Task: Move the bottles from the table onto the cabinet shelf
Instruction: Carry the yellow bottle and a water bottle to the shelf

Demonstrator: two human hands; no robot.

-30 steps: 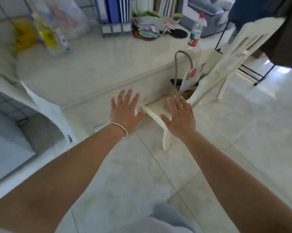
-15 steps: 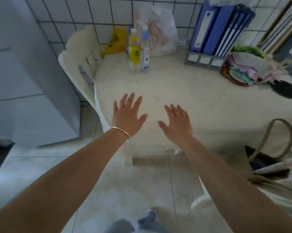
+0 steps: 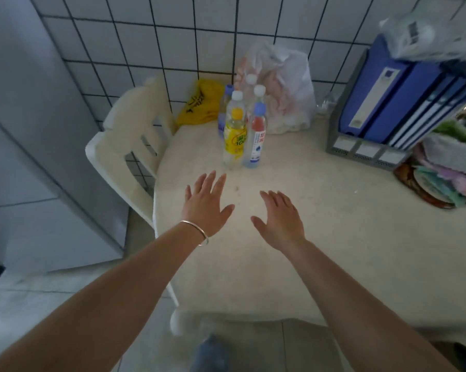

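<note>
Nothing is yet moved: the bottles [image 3: 239, 130] are grouped just beyond the spread, empty left hand [image 3: 205, 205] and right hand [image 3: 280, 218].

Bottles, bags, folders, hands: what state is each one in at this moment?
Yellow-label bottle: upright on the table, capped.
Red-label bottle: upright beside it, capped.
Bottles behind: upright, capped.
Left hand: fingers spread, holding nothing, short of the bottles.
Right hand: fingers straight, holding nothing.
White plastic bag: bulging, against the tiled wall.
Yellow bag: crumpled.
Blue binders: standing in a grey rack.
</note>
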